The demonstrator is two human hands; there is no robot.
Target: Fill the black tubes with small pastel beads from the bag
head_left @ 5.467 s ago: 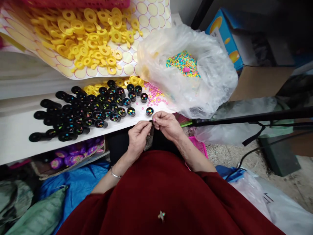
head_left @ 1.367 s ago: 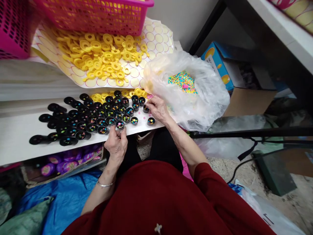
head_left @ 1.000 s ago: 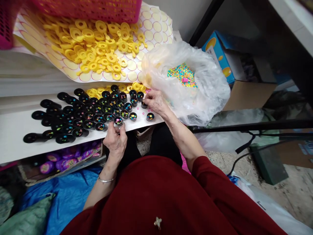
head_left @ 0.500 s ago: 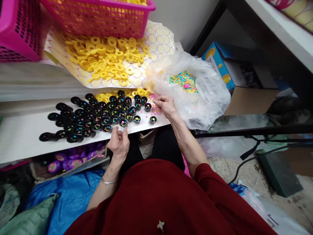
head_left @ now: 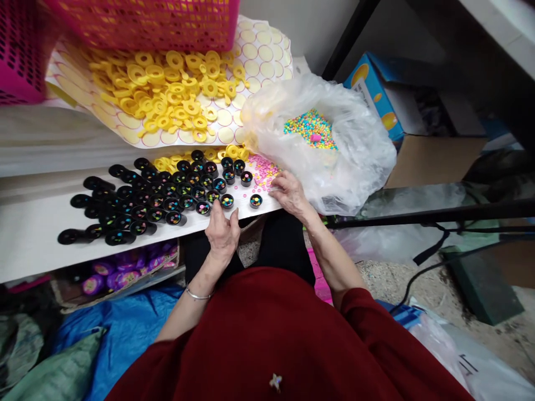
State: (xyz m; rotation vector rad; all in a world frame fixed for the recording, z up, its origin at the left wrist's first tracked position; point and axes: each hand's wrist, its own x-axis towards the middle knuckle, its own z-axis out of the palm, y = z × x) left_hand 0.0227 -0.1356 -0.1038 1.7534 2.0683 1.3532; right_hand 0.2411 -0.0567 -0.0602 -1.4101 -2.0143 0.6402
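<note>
My left hand (head_left: pixel 222 233) reaches up to the front edge of the white shelf (head_left: pixel 33 245). Its fingers are stretched out and slightly apart, with the tips beside a small black cup (head_left: pixel 227 200) filled with coloured beads. My right hand (head_left: pixel 289 192) rests palm down on the shelf's right end. Its fingers are drawn together over a patch of loose pink pieces (head_left: pixel 262 170), and what they pinch is hidden. Another filled cup (head_left: pixel 256 200) stands alone between my hands. Rows of several black cups (head_left: pixel 137 197), filled and unfilled, cover the shelf to the left.
A clear plastic bag (head_left: pixel 355 150) of pastel beads (head_left: pixel 311 127) sits right of my right hand. Yellow rings (head_left: pixel 167 94) lie heaped on a sticker sheet behind the cups, under a pink basket (head_left: pixel 146 25). A black bar (head_left: pixel 438 214) crosses on the right. A blue carton (head_left: pixel 376 89) stands beyond the bag.
My left hand slid right along the shelf edge and its fingers stretched out. My right hand drew back from the far cups to the pink pieces at the shelf's right end.
</note>
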